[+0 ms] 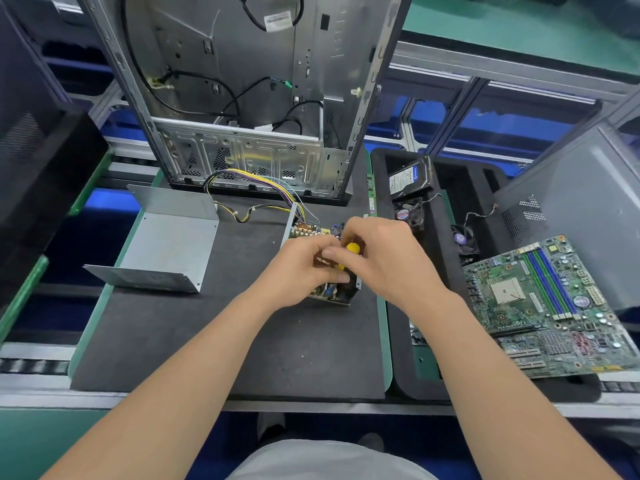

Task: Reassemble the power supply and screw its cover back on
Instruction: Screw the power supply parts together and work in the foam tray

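Over the black mat (207, 341), your left hand (304, 268) and right hand (384, 261) both curl their fingers round the yellow-handled screwdriver (352, 249) above the open power supply (332, 293). Its grey cover (169, 244) lies apart, leftward, before the computer case (242, 98).

The screwdriver (352, 248) had a yellow handle. The power supply (311, 232) showed a tan board, and its wire bundle (258, 177) ran yellow, purple and black. The cover (169, 244) was plain silver-grey. The work mat (242, 341) was dark grey with a green border. The computer case (242, 157) was bare silver with perforated vent patches. The motherboard (554, 306) was green, its memory slots striped blue and green. The hard drive (410, 178) was black with a white-and-blue label. The tray (401, 375) was black.
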